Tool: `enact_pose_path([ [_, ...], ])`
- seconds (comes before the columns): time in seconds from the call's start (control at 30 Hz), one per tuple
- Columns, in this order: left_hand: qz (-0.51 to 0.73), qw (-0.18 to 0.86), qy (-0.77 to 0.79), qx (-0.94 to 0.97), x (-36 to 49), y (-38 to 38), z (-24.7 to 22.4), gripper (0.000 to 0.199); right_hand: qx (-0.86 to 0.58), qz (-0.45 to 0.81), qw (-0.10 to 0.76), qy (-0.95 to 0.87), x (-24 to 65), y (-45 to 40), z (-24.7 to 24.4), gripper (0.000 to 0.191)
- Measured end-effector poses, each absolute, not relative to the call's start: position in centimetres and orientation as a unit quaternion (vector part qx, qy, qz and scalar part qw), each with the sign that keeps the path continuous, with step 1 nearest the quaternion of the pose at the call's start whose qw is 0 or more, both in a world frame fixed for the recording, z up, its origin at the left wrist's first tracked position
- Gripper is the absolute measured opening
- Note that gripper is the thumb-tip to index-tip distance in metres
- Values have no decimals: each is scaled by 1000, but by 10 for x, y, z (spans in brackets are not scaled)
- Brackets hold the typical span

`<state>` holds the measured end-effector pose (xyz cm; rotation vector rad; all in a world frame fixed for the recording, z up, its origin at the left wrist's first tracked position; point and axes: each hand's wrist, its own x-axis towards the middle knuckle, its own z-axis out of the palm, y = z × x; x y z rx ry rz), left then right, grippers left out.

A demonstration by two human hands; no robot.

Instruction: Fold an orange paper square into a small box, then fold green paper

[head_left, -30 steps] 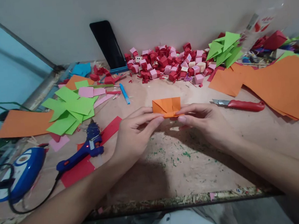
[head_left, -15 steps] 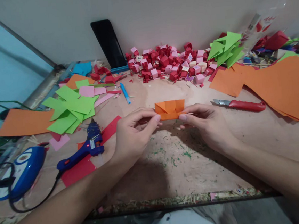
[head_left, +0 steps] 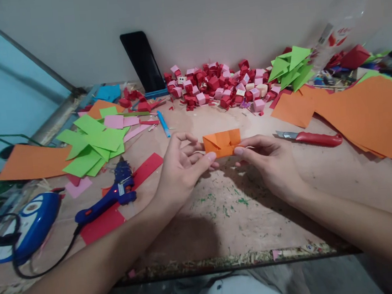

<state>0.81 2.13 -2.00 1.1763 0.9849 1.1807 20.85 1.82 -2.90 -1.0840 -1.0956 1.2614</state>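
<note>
Tabletop (head_left: 258, 233) beneath the orange paper (head_left: 221, 140) is green-flecked, grey wall (head_left: 222, 21) behind.

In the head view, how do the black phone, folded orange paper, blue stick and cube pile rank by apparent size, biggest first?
1. Cube pile
2. Black phone
3. Folded orange paper
4. Blue stick

One held paper (head_left: 223, 141), one phone (head_left: 143, 62), one knife (head_left: 319, 138)

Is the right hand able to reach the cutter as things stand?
Probably yes: the cutter lies beside the right hand, uncovered, though that hand now holds the folded paper.
</note>
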Motion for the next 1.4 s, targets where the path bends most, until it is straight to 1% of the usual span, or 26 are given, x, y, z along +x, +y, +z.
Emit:
enact_pose_path([
  [0.03,478,593,415,497,8,22,-20,42,-452,534,543,-465,208,18,-29,24],
  [0.1,433,612,427,506,8,23,-20,38,-433,542,544,-472,208,17,-29,28],
  [0.2,411,588,448,534,8,23,-21,31,-398,561,556,-468,207,17,-28,40],
  [0.27,412,573,448,550,7,23,-22,30,-390,576,545,-468,208,19,-26,45],
  [0.33,415,556,441,568,6,22,-23,27,-399,599,495,-487,209,21,-25,42],
  [0.43,412,521,439,605,4,21,-26,20,-409,638,402,-514,211,22,-24,30],
  [0.5,404,513,440,617,4,20,-27,18,-408,654,377,-513,212,22,-25,26],
  [0.73,399,549,441,587,7,21,-25,14,-408,655,392,-501,210,21,-24,26],
  [0.83,400,548,444,585,7,22,-24,13,-411,656,381,-505,211,22,-22,28],
  [1.07,371,601,430,562,6,23,-26,18,-410,646,381,-519,212,23,-23,28],
  [1.4,371,586,440,571,6,22,-28,14,-416,643,381,-518,212,21,-26,28],
])
